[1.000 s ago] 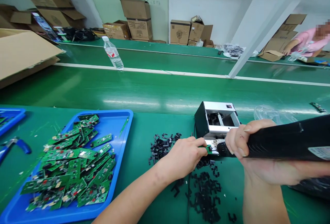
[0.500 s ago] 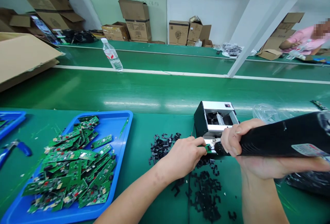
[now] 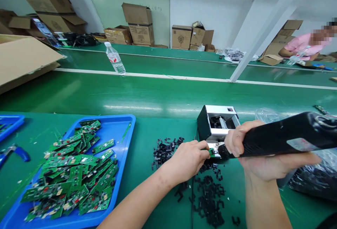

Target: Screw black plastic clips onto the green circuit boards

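Observation:
My left hand [image 3: 191,158] is closed on the edge of a small green circuit board [image 3: 211,152], in front of a black-and-silver screw feeder [image 3: 219,123]. My right hand [image 3: 247,148] grips a black electric screwdriver [image 3: 279,134], held nearly level with its nose pointing left at the board. Its tip meets the area of the board, but the exact contact is too small to tell. Around my left hand lie small black plastic clips [image 3: 167,151], with more clips [image 3: 210,197] nearer to me.
A blue tray [image 3: 131,130] heaped with green circuit boards [image 3: 76,172] stands on the left, blue-handled pliers [image 3: 19,152] beyond it. A water bottle [image 3: 115,58] is on the ledge behind. A black plastic bag [image 3: 316,180] lies at right. Another person [image 3: 305,44] sits at the far right.
The screwdriver's rear end has swung slightly down and left with my right hand. My left hand stays in place on the board. The view has shifted a little.

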Demonstrator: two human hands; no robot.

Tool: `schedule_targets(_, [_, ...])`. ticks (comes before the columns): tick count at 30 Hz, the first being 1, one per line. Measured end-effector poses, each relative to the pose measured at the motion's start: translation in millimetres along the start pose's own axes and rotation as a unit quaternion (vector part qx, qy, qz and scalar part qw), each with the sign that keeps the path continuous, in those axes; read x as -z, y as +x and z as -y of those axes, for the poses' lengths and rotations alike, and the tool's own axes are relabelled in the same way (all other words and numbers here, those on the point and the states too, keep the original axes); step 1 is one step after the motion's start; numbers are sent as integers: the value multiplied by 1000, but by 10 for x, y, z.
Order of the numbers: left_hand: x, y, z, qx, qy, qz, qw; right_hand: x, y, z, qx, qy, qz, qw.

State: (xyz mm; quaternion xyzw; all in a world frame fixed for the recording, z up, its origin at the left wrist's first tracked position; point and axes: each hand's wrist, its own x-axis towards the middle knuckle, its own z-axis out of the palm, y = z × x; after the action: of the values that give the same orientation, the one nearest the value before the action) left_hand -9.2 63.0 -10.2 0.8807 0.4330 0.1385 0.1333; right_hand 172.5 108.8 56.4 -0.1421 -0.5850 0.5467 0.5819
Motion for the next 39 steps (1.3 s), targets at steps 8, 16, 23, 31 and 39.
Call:
schedule_targets(8, [-41, -6, 35, 46, -158, -135, 977, 697, -276, 178, -103, -58, -279, 953])
schedule_targets(16, [26, 11, 74, 145, -333, -208, 908, 1240, -746, -503, -247, -336, -354, 837])
schedule_targets(23, [124, -13, 102, 131, -362, -198, 901, 1318, -818, -588, -308, -596, -254, 697])
schedule_targets(31, [158, -26, 87, 174, -393, -125, 894, 882, -1057, -222, -197, -655, -91, 723])
schedule_targets(39, [170, -11, 63, 188, -357, -65, 913, 445, -1491, -347, -123, -583, 325, 734])
